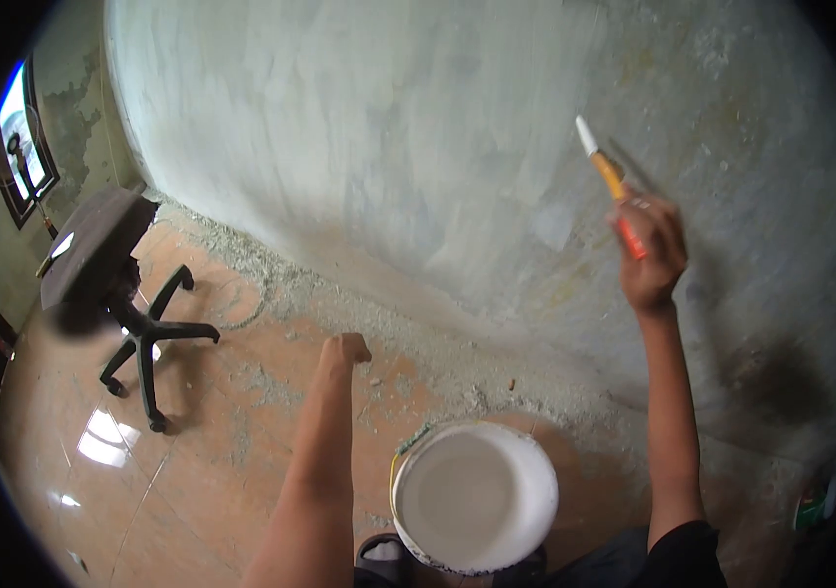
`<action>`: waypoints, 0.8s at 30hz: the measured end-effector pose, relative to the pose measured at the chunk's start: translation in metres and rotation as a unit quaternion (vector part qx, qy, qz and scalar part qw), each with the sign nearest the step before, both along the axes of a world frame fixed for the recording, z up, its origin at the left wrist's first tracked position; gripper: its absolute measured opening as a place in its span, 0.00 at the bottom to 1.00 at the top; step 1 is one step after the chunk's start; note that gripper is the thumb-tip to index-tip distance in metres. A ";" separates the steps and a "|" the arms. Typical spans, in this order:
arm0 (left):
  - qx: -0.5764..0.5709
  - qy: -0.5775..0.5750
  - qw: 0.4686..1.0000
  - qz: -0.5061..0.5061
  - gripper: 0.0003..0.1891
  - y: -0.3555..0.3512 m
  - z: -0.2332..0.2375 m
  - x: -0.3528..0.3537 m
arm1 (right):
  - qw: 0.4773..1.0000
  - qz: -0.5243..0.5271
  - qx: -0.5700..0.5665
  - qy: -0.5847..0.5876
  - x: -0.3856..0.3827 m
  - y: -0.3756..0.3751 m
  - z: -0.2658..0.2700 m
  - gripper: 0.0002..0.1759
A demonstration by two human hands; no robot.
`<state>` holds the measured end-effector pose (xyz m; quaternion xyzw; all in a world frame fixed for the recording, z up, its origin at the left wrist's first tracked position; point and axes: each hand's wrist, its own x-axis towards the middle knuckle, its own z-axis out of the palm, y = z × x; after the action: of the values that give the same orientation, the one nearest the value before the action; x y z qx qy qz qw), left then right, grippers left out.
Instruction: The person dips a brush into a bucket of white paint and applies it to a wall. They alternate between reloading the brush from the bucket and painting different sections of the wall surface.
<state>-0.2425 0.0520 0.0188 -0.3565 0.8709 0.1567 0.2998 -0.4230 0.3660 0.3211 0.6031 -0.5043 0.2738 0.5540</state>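
My right hand (651, 253) is wrapped round the orange and red handle of a brush (606, 174), whose white tip points up and left in front of the wall (418, 108). The wall is paler and streaked on the left, darker and blotchy on the right. Over the littered floor, my left hand (346, 348) is closed, its fingers bent; whether it holds anything is hidden. Below and between my hands, a white bucket (536, 490) holds a pale grey liquid (462, 495).
A dark swivel chair (104, 245) stands at the left on the shiny tiled floor (183, 500). Flaked debris (310, 294) lies along the wall's foot. A window (21, 137) is at the far left, a green object (810, 512) at the lower right. My foot (382, 552) is beside the bucket.
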 end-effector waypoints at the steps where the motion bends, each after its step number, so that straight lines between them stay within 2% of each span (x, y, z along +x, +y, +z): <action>1: -0.004 0.007 1.000 0.000 0.19 0.000 -0.004 -0.001 | 0.999 -0.036 0.022 0.011 0.001 -0.004 -0.007 0.13; 5: 0.003 0.045 0.999 0.003 0.19 0.001 -0.005 -0.008 | 0.980 -0.138 0.102 0.102 -0.010 -0.022 -0.061 0.09; 6: -0.003 0.049 0.999 -0.014 0.19 0.003 -0.006 -0.008 | 0.977 -0.137 0.118 0.112 -0.013 -0.024 -0.074 0.06; 10: 0.001 0.054 0.998 -0.028 0.18 -0.003 -0.022 -0.016 | 0.965 -0.127 0.187 0.129 -0.010 -0.023 -0.112 0.05; 12: 0.015 0.037 0.999 -0.008 0.16 0.003 -0.003 -0.014 | 0.963 -0.116 0.209 0.123 -0.005 -0.022 -0.127 0.06; 16: 0.023 0.014 1.000 0.007 0.17 0.002 0.001 -0.015 | 0.956 -0.066 0.278 0.070 0.001 -0.019 -0.150 0.06; 18: 0.026 0.011 0.999 0.016 0.17 0.001 -0.001 -0.017 | 0.944 -0.040 0.320 -0.073 0.004 -0.019 -0.158 0.07; 19: 0.026 0.009 0.999 0.024 0.17 0.002 0.003 -0.015 | 0.943 -0.024 0.292 -0.160 0.009 -0.022 -0.154 0.08; 24: 0.037 0.005 0.999 0.017 0.17 0.007 0.016 -0.019 | 0.932 -0.018 0.252 -0.262 -0.014 -0.029 -0.140 0.07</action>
<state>-0.2617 0.0586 0.0345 -0.3595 0.8599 0.1955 0.3051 -0.4371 0.3368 0.1812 0.6205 -0.6946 0.2761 0.2372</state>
